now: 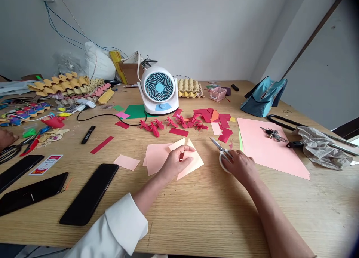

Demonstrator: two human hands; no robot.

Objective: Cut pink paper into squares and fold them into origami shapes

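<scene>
My left hand (pixel 179 160) pinches a pale peach paper (pixel 198 160), whose upper edge shows a narrow notch. Under and left of it lie pink paper pieces (pixel 157 159) on the wooden table. White-handled scissors (pixel 224 153) are at my right hand (pixel 242 166), whose fingers wrap round the handles; the blades are parted slightly and point up and left, away from the paper. Beyond the hands, cut red paper shapes (pixel 153 128) lie in a row. A small pink rectangle (pixel 126 162) sits to the left.
A white fan (pixel 159 89) stands at the back. Phones (pixel 89 194) and a black marker (pixel 88 135) lie left, egg cartons (pixel 67 84) behind them. Large pink sheets (pixel 269 149) and a blue bag (pixel 263 97) are right. Another person's hand (pixel 8 138) shows at the left edge.
</scene>
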